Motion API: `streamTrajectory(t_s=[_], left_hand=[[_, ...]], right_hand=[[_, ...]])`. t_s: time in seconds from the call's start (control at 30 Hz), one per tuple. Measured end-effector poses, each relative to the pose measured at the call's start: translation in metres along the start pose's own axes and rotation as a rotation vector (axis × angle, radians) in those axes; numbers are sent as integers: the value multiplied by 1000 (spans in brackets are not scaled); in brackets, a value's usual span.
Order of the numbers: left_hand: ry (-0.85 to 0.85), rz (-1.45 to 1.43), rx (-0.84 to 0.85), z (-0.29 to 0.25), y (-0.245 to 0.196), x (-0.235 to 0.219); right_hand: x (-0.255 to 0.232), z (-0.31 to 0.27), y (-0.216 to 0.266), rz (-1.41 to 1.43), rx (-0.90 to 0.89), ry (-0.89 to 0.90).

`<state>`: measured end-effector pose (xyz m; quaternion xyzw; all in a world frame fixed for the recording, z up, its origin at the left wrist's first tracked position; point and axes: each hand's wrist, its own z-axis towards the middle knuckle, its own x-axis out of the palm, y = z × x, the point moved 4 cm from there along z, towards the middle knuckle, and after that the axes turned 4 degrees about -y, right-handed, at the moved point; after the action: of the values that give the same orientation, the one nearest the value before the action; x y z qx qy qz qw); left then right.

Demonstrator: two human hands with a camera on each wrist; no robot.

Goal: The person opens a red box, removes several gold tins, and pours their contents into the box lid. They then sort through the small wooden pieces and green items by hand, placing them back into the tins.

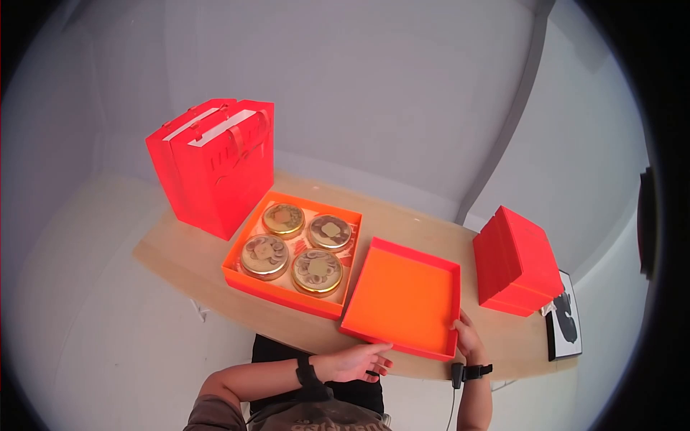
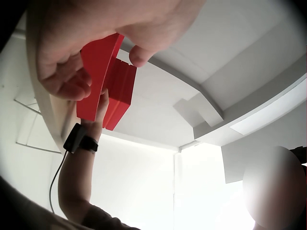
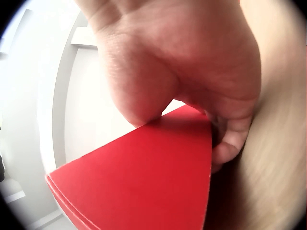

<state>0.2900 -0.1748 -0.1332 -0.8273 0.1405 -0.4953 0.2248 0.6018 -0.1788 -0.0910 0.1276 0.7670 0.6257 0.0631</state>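
Observation:
In the head view an orange-lined red lid lies hollow side up, right of a red box holding several gold-rimmed jars. My right hand grips the lid's right edge near the front corner, thumb over the rim; the right wrist view shows this hand around the red wall, fingers partly hidden. At the front edge is my left hand, fingers loosely bent, its tip by the rim. The left wrist view has this hand beside the lid, thumb apart from the fingers.
Red gift bags stand at the table's back left. A stack of red boxes is on the right, beside a framed black-and-white picture. The wooden table's front edge runs close to my body. A cable hangs from my right wrist.

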Motion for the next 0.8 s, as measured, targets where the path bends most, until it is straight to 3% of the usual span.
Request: streamTrajectory(t_s=[0.53,0.73,0.8], left_hand=[[38,61,-66,-10,-11,-22],[-64,115,86,-60,-22,-33],[-171,110,233,-85,-30,-43]], right_hand=[[-9,4,1,-330,-19,-91],[-3,-1,12,-408,-40,-160],[-6,4,11,-533,-117,-155]])
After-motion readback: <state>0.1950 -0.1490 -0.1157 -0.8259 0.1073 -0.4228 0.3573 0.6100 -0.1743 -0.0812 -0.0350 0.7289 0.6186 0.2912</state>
